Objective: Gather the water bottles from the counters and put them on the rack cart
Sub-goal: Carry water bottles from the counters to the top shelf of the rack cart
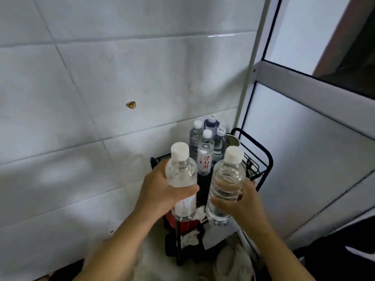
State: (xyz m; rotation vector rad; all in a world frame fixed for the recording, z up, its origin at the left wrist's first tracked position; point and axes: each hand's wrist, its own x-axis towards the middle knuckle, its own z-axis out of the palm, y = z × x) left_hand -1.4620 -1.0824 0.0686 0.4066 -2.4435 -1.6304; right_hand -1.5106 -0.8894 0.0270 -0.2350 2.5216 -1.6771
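My left hand (162, 192) grips a clear water bottle with a white cap and pale label (181, 175), held upright above the black rack cart (261, 157). A second clear, white-capped bottle (227, 185) is held by my right hand (241, 201), tilted a little to the right over the cart's near side. Several bottles stand upright on the cart's top shelf at its far end; the nearest bears red lettering (205, 157), with a ribbed one (195, 136) and two bluish ones (220, 142) behind it.
A white tiled wall (81, 118) runs along the left, close to the cart. A grey-framed white panel door (304, 159) stands on the right. On the cart's lower level sit a red container (185, 226) and crumpled white paper (190, 238). The floor below is cluttered.
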